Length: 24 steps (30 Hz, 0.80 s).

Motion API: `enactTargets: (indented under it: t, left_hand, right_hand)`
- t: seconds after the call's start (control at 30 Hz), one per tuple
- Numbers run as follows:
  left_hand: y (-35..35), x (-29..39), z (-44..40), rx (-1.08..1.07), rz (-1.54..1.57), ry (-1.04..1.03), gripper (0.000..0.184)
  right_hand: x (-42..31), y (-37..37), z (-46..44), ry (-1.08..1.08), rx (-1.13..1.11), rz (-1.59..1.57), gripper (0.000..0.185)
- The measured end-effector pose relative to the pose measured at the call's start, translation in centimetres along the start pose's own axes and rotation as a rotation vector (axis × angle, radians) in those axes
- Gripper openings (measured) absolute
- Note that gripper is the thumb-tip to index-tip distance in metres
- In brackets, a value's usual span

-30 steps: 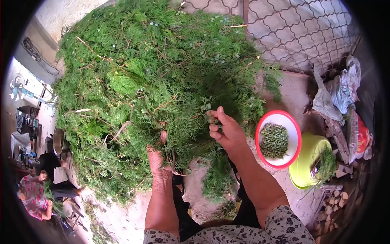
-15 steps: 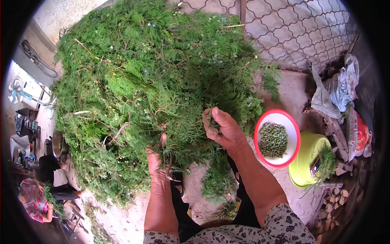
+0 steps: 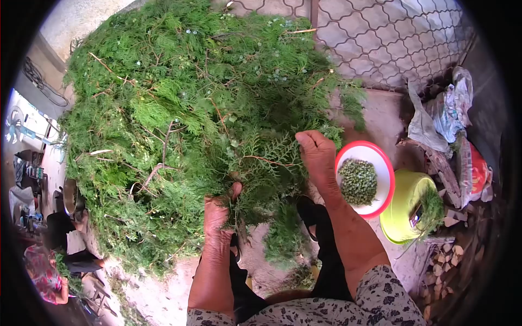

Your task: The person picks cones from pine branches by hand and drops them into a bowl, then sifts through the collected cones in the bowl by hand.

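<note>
Jutting from left grip (image 3: pixel 218 211): leafy sprigs (image 3: pixel 262 176)

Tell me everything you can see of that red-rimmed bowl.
The bowl is round, white inside with a red rim, and looks like plastic. Small green berry-like pieces are heaped in it, with bare white showing. It sits near the right hand, which is not gripping it, and overlaps the yellow-green tub in view; whether they touch is unclear. Its underside is hidden.

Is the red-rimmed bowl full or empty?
Partly full: green cones lie inside the red-rimmed bowl, with white showing around them.
</note>
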<state>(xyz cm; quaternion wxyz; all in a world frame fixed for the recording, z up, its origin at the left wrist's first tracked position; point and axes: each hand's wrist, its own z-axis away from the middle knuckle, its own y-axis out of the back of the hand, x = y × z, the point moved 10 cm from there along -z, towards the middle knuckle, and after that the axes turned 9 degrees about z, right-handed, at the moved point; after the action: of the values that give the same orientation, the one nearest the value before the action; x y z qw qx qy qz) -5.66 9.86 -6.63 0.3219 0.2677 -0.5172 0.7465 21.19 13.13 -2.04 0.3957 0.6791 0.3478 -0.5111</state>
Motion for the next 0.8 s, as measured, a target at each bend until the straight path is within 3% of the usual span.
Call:
enactTargets:
  t: [0.13, 0.17, 0.2, 0.23, 0.33, 0.43, 0.53, 0.67, 0.7, 0.73, 0.77, 0.8]
  left_hand:
    - [-0.5, 0.0, 0.7, 0.035, -0.084, 0.058, 0.024]
    - [-0.1, -0.1, 0.7, 0.053, -0.042, 0.085, 0.023]
    - [0.5, -0.2, 0.6, 0.074, 0.0, 0.106, 0.021]
    - [0.2, 0.7, 0.2, 0.018, -0.062, -0.034, 0.017]
    - [-0.3, 1.4, 1.3, 0.103, -0.065, -0.072, 0.013]
    - [0.4, 0.9, 0.8, 0.048, -0.105, -0.042, 0.023]
    - [-0.5, 1.0, 0.5, -0.046, -0.192, -0.076, 0.028]
    - [-0.3, 2.1, 0.8, -0.064, -0.461, -0.315, 0.025]
    - [-0.5, 2.1, 1.0, -0.16, -0.594, -0.458, 0.024]
    - [-2.5, 3.1, 2.1, -0.259, -0.727, -0.6, 0.023]
    - [-2.1, 2.3, 1.6, -0.199, -0.497, -0.398, 0.018]
    - [-2.1, 2.3, 1.7, -0.198, -0.499, -0.4, 0.018]
  right_hand:
    - [2.9, 0.7, 1.3, -0.355, -0.053, -0.313, 0.021]
    - [3.5, 1.7, 0.9, -0.355, -0.053, -0.31, 0.021]
    - [4.3, 3.9, 0.1, -0.315, 0.061, -0.315, 0.025]
    - [5.1, 6.0, -0.6, -0.278, 0.17, -0.325, 0.029]
    - [11.4, 10.7, -0.8, -0.539, 0.315, -0.443, 0.023]
    - [20.1, 16.8, -0.5, -0.694, 0.414, -0.628, 0.02]
    - [23.4, 21.8, 0.7, -0.55, 0.545, -0.62, 0.028]
    - [13.9, 26.0, 3.7, -0.433, 0.505, 0.682, 0.074]
    - [12.2, 25.8, 3.8, -0.379, 0.473, 1.003, 0.086]
    - [13.0, 26.2, 3.9, -0.378, 0.47, 1.001, 0.086]
    - [15.2, 27.1, 3.5, -0.407, 0.409, 1.065, 0.077]
    - [17.8, 28.3, 3.0, -0.436, 0.348, 1.129, 0.067]
